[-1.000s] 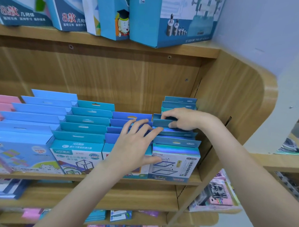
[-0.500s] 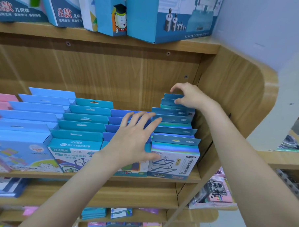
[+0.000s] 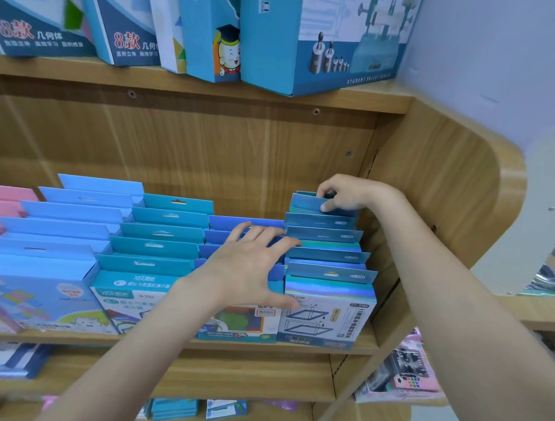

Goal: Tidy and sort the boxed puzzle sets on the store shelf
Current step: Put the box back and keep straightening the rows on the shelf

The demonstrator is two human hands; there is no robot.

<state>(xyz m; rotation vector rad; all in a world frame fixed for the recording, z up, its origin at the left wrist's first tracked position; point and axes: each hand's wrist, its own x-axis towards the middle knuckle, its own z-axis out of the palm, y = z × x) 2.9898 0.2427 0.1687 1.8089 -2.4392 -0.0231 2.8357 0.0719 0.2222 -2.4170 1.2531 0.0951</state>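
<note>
1. Boxed puzzle sets stand in rows front-to-back on the middle shelf [image 3: 181,342] of a wooden unit; rightmost row [image 3: 326,254] is blue boxes w/ shiny holographic tops, tight against the unit's right side panel [image 3: 436,191]
2. Rear box [image 3: 308,203] of that row sits near the back, tab sticking up above the others; right hand [image 3: 350,192] pinches its top edge, thumb on the near face, fingers curled over behind
3. Front box [image 3: 327,311] of the same row shows a line drawing of frames & a code label, stands at the shelf lip
4. Left hand [image 3: 251,266] lies flat on the next row to the left, dark-blue boxes [image 3: 247,223]; fingers spread & straight across the tabs, thumb reaching to the front box's left edge
5. Further left: teal boxes [image 3: 160,234], then light-blue boxes [image 3: 66,220], pink boxes [image 3: 3,204] at the far left edge
6. Upper shelf [image 3: 370,101] carries bigger upright boxes [image 3: 328,40], one w/ a cartoon kid in a grad cap, one showing weights & a balance
7. Lower shelves hold more small packs, blurred; pink packs [image 3: 412,375] on a neighbouring rack at right
</note>
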